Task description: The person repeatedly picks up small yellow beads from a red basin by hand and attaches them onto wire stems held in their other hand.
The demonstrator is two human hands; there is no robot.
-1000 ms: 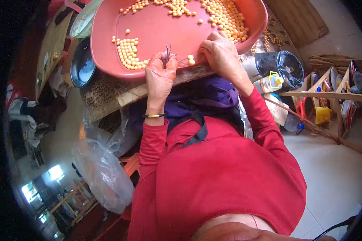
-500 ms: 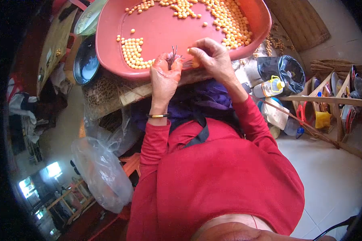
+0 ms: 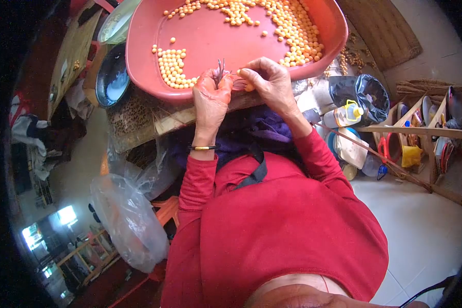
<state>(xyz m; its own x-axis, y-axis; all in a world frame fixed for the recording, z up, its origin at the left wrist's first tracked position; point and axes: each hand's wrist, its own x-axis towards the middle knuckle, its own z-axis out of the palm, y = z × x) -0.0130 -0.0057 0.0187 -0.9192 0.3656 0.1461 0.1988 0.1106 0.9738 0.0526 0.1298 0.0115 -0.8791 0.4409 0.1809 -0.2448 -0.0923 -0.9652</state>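
My left hand point(image 3: 211, 97), stained red at the fingers, is closed around a bundle of thin dark sticks point(image 3: 220, 72) at the near rim of a red basin point(image 3: 210, 36). Close beside it on the right, my right hand point(image 3: 269, 84) pinches a small orange ball point(image 3: 239, 72) between thumb and fingertips. Another orange ball shows just under those fingertips, near the reddish ends of the sticks. Many orange balls point(image 3: 297, 31) lie along the far and right sides of the basin, and a smaller patch point(image 3: 172, 66) lies at its left.
A dark bowl point(image 3: 113, 82) stands left of the basin. On the right are a black bag-lined bin point(image 3: 370, 95), a bottle with a yellow handle point(image 3: 343, 116) and a wooden rack point(image 3: 421, 131). A clear plastic bag point(image 3: 131, 226) hangs at lower left.
My right hand has shifted slightly left and down, nearer the sticks. The basin appears slightly further right in view. My left hand keeps its grip.
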